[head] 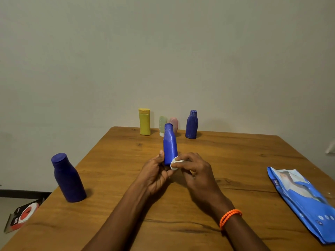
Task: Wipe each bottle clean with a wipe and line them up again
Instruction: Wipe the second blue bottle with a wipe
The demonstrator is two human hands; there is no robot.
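My left hand (pixel 156 173) grips the base of a blue bottle (pixel 170 142), holding it upright above the middle of the wooden table (pixel 235 160). My right hand (pixel 194 172) pinches a small white wipe (pixel 175 163) against the bottle's lower right side. Along the far edge stand a yellow bottle (pixel 144 122), a pale green tube (pixel 162 125), a pink bottle (pixel 174 124) partly hidden behind the held one, and a dark blue bottle (pixel 191 125). Another dark blue bottle (pixel 68 178) stands alone near the table's left edge.
A blue pack of wipes (pixel 302 201) lies flat at the table's right edge. On the floor to the left lies a red, black and white package (pixel 23 216). A plain wall rises just behind the table.
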